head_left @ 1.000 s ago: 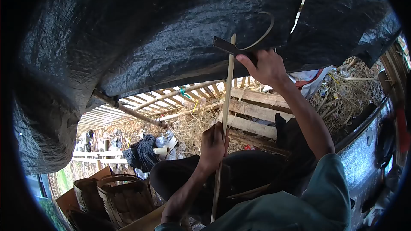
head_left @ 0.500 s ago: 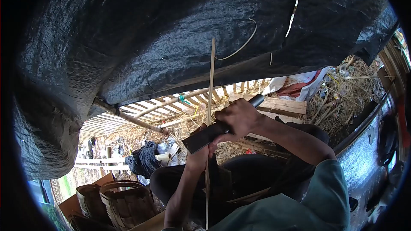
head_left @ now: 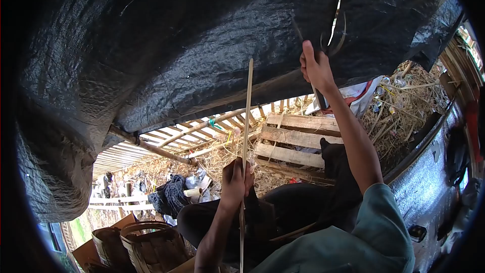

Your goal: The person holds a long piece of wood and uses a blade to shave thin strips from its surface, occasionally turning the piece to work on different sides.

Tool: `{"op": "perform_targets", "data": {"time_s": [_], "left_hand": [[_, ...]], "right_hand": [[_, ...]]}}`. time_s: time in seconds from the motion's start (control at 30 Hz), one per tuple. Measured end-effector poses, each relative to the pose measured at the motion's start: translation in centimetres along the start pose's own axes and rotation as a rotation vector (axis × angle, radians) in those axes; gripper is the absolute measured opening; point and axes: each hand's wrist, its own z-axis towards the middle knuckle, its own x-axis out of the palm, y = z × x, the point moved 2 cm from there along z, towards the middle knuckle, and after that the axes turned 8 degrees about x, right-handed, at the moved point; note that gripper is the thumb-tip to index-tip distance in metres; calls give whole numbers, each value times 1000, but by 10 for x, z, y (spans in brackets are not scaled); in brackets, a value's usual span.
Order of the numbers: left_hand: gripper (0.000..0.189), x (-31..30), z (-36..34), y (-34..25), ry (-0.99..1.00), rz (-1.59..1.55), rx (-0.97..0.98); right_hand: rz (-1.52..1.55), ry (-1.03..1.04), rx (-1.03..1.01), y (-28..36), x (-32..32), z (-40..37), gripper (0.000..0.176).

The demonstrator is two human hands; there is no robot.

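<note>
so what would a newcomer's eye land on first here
The black tarp fills the whole upper frame. At centre the left hand grips a long thin bamboo strip standing upright, while the right hand is raised high at upper right, closed on a dark knife.

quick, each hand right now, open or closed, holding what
Left hand: closed on the bamboo strip.
Right hand: raised, closed on a knife.

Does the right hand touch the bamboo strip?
No, the right hand is raised apart from the bamboo strip, which only the left hand grips.
</note>
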Motion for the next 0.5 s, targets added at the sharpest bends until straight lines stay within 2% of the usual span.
{"op": "perform_targets", "data": {"time_s": [0.07,0.23,0.37,0.4,0.43,0.5], "left_hand": [[39,5,0,-11,2,23,9],[43,-8,6,-13,-37,211,95],[35,-6,8,-18,-157,418,189],[29,-8,8,-17,-170,396,159],[26,-7,8,-14,-173,388,243],[23,-16,8,-5,-64,477,351]], "right_hand": [[-141,64,-22,-8,16,-5,73],[-339,403,-275,20,55,-70,73],[-467,573,-564,22,81,-123,74],[-521,584,-621,26,81,-137,76],[-595,649,-644,28,82,-146,76],[-573,629,-738,23,86,-160,73]]}}
